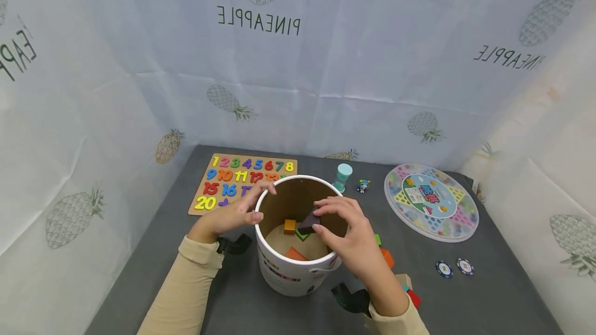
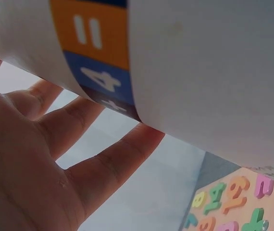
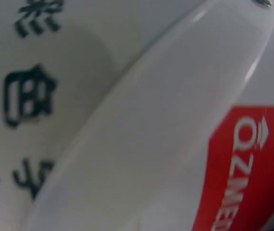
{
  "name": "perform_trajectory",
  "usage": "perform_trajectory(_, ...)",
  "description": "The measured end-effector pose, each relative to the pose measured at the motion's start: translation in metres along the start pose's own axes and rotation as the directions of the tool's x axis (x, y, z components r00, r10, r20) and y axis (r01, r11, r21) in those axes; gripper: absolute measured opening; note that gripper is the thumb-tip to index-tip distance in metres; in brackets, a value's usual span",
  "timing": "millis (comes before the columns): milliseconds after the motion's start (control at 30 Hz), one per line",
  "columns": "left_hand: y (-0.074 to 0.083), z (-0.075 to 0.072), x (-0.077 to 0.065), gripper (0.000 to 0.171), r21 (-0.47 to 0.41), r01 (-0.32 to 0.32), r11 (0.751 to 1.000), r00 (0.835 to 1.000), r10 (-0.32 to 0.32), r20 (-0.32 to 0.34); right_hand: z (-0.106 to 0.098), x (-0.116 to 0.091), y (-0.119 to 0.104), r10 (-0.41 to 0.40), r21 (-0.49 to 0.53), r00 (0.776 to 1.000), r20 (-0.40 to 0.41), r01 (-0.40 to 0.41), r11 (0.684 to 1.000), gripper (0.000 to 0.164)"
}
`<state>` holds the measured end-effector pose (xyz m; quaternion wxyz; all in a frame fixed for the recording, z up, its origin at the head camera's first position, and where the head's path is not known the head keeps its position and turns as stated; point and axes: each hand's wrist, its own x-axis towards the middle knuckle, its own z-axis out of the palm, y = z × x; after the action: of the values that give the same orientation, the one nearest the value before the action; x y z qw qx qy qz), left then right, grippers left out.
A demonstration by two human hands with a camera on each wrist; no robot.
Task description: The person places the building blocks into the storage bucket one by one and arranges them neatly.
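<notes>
Your desk [image 1: 484,304] supports the white bucket [image 1: 286,275], upright and centred, presumably so both hands reach its mouth. Your left hand [image 1: 230,216] has its grip spread, fingers touching the bucket's side, likely to steady it. Your right hand [image 1: 351,231] has its grip partly closed, pinching the dark block [image 1: 307,224] within the mouth. Inside, an orange cube [image 1: 289,226] rests on the bottom.

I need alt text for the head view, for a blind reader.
A person's right hand pinches a dark block at the mouth of a white bucket holding colored blocks; the left hand touches the rim. A number board and a round game board lie beyond.
</notes>
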<state>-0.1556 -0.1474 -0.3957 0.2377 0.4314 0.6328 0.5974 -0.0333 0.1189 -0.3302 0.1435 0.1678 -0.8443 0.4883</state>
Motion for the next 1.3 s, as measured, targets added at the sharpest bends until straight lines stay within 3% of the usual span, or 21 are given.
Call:
perform_trajectory(133,-0.002,-0.001,0.0,0.059,0.02,-0.007,1.0,1.0,0.007,-0.007,0.0,-0.011,0.025,-0.073,-0.02,0.997,-0.008,0.073,0.997,0.028)
perform_trajectory(300,-0.004,0.0,0.0,0.059,0.019,-0.006,1.0,1.0,0.006,0.009,-0.007,-0.043,0.039,-0.143,-0.089,0.973,-0.179,0.128,0.988,0.035)
perform_trajectory(400,-0.002,0.001,0.001,0.06,0.022,-0.014,1.0,1.0,0.014,0.003,-0.02,-0.065,0.051,-0.069,-0.144,0.964,-0.255,0.033,0.989,0.036)
perform_trajectory(500,-0.002,0.0,0.002,0.061,0.028,-0.017,0.999,1.0,0.018,-0.006,-0.034,-0.083,0.069,0.101,-0.247,0.95,-0.296,-0.178,0.953,0.033)
perform_trajectory(633,-0.002,0.0,0.003,0.06,0.028,-0.009,1.0,1.0,0.009,-0.006,-0.051,-0.106,0.098,0.334,-0.403,0.91,-0.244,-0.408,0.819,0.032)
perform_trajectory(733,-0.003,0.0,0.002,0.059,0.02,-0.005,1.0,1.0,0.005,-0.007,-0.058,-0.12,0.117,0.46,-0.49,0.877,-0.14,-0.465,0.738,0.037)
perform_trajectory(833,-0.004,0.001,0.001,0.058,0.018,0.0,1.0,1.0,0.0,-0.01,-0.058,-0.13,0.129,0.546,-0.526,0.833,-0.095,-0.507,0.682,0.037)
perform_trajectory(933,-0.003,0.0,0.001,0.06,0.026,0.009,1.0,1.0,-0.009,-0.015,-0.056,-0.134,0.137,0.585,-0.557,0.809,-0.066,-0.516,0.651,0.034)
perform_trajectory(1133,-0.003,-0.002,0.001,0.062,0.025,0.01,1.0,1.0,-0.01,-0.019,-0.048,-0.132,0.145,0.573,-0.679,0.819,-0.009,-0.426,0.598,0.041)
perform_trajectory(1300,-0.002,-0.004,0.001,0.061,0.017,0.01,1.0,1.0,-0.01,-0.017,-0.041,-0.126,0.145,0.58,-0.678,0.814,0.013,-0.42,0.604,0.049)
